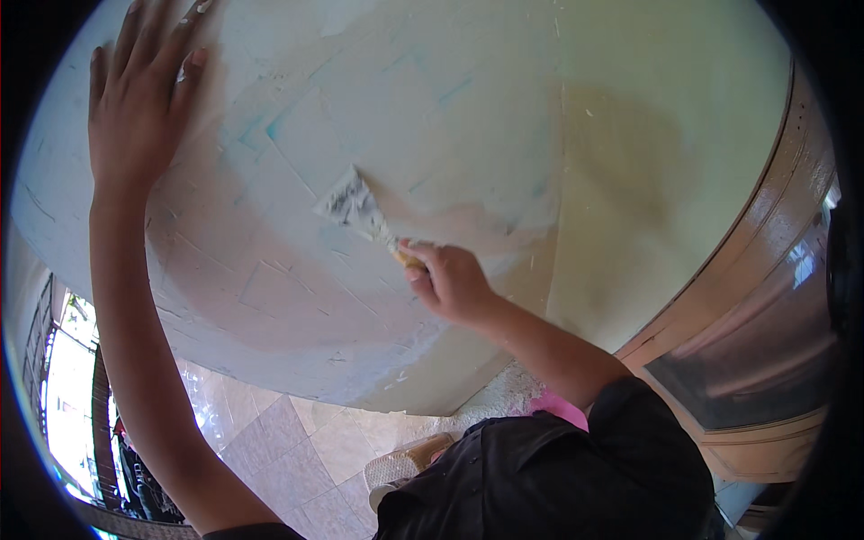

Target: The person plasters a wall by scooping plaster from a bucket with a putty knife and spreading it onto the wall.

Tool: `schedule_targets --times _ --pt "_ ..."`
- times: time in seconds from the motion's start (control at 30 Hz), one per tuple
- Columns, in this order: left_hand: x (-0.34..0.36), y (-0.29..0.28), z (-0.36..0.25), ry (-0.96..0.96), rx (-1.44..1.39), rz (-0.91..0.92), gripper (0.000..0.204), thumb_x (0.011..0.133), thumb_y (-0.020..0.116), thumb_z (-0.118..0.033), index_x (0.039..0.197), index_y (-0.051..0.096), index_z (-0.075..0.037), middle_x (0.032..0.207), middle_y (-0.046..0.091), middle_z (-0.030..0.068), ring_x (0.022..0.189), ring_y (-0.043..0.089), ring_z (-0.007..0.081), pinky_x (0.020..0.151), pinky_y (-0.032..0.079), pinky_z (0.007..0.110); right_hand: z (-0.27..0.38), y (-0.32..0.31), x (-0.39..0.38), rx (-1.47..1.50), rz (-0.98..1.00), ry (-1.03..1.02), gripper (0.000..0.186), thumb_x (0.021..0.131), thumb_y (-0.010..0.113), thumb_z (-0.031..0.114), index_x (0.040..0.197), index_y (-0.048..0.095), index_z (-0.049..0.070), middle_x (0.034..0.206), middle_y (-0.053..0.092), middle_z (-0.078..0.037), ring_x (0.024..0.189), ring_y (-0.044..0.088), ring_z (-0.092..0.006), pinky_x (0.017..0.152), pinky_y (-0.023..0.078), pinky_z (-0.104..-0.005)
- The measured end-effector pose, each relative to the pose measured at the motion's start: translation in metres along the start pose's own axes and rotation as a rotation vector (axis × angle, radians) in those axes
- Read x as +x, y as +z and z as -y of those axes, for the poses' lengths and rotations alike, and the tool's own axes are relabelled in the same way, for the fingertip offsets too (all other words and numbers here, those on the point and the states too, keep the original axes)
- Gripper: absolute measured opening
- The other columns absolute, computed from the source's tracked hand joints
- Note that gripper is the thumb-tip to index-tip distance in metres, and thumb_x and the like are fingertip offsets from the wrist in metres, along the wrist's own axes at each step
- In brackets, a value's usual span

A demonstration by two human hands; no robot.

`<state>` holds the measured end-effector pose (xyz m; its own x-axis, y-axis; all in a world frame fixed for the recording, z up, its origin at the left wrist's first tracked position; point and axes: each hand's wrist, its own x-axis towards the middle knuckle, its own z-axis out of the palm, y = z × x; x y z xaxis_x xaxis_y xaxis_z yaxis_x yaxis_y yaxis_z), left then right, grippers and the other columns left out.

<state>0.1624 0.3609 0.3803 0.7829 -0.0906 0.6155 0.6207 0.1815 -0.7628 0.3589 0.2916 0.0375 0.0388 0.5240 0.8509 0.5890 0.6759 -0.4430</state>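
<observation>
We face a pale, patchy wall (432, 117), a glossy brown door frame (765, 234) at its right. Our left hand (135, 108) lies flat and spread open on the wall, holding nothing. Our right hand (454, 281) is closed around a putty knife (360, 211), blade pressed on the wall's middle.

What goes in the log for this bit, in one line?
right hand: holds putty knife on wall | left hand: flat on wall
</observation>
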Motion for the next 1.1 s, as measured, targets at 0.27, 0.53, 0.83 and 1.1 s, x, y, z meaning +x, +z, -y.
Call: schedule_targets --times 0.27,0.53,0.83,1.1 --pt "0.012 -0.015 -0.011 -0.013 0.18 0.185 0.048 0.099 0.025 -0.052 0.143 0.038 -0.04 0.154 0.03 -0.0065 0.144 0.026 0.0209 0.117 0.017 0.052 -0.071 -0.022 -0.233 -0.061 0.329 0.423 0.029 0.091 0.056 0.02 0.114 0.058 0.001 0.088 0.061 -0.017 0.078 0.062 -0.0338 0.068 0.048 -0.0448" --pt "0.02 -0.01 -0.018 -0.038 0.173 0.206 0.049 0.098 0.023 -0.054 0.144 0.037 -0.041 0.155 0.029 -0.0077 0.145 0.022 0.0198 0.118 0.016 0.051 -0.099 -0.123 -0.22 -0.283 0.024 0.598 0.04 0.092 0.059 0.026 0.12 0.051 -0.002 0.107 0.062 -0.023 0.092 0.064 -0.0375 0.079 0.053 -0.0429" --pt "0.058 -0.003 -0.06 -0.052 0.05 0.161 0.047 0.099 0.025 -0.052 0.143 0.037 -0.043 0.156 0.025 -0.0117 0.145 0.02 0.0166 0.12 0.013 0.047 -0.08 -0.111 0.013 -0.101 -0.116 0.014 0.039 0.088 0.063 0.018 0.121 0.051 0.001 0.097 0.065 -0.019 0.076 0.066 -0.0337 0.067 0.052 -0.0385" --pt "0.065 -0.005 -0.065 -0.094 0.077 0.205 0.047 0.099 0.024 -0.052 0.143 0.038 -0.043 0.156 0.025 -0.0118 0.145 0.021 0.0156 0.12 0.013 0.046 -0.117 -0.057 -0.044 -0.155 -0.119 0.043 0.035 0.089 0.061 0.019 0.121 0.055 0.004 0.081 0.06 -0.012 0.064 0.06 -0.0312 0.057 0.047 -0.0416"
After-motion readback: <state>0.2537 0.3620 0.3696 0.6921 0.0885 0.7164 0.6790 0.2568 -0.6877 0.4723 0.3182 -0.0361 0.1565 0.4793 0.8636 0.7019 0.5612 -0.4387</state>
